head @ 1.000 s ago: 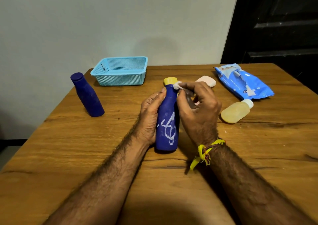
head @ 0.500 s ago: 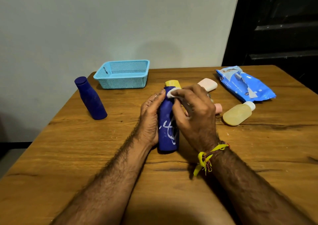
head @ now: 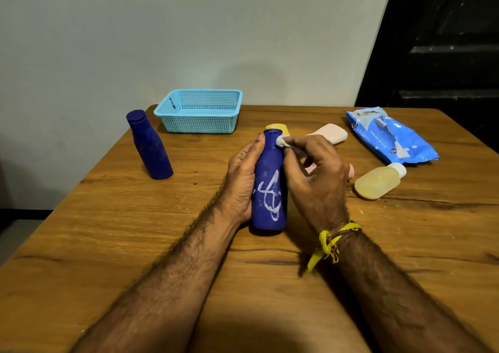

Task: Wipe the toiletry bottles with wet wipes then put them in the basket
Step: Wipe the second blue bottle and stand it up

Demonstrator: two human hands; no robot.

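Observation:
A dark blue bottle (head: 270, 187) with a white scribble on its front stands upright at the table's middle. My left hand (head: 243, 179) grips its left side. My right hand (head: 313, 179) pinches a small white wet wipe (head: 281, 141) against the bottle's neck, on the right. Far back at the left sits the light blue mesh basket (head: 199, 114), with nothing visible inside. A second dark blue bottle (head: 149, 146) stands to the left of the basket.
A yellow-capped item (head: 278, 128) sits just behind the held bottle. A pink bottle (head: 330, 133) lies behind my right hand. A yellowish bottle (head: 378, 182) lies on its side to the right. The blue wet-wipe pack (head: 391, 136) lies at the back right. The wooden table (head: 108, 231) ends near a wall.
My right hand slid the wipe down the bottle's upper part and back up to the neck. My left hand kept its grip on the bottle. The camera view shifted slightly.

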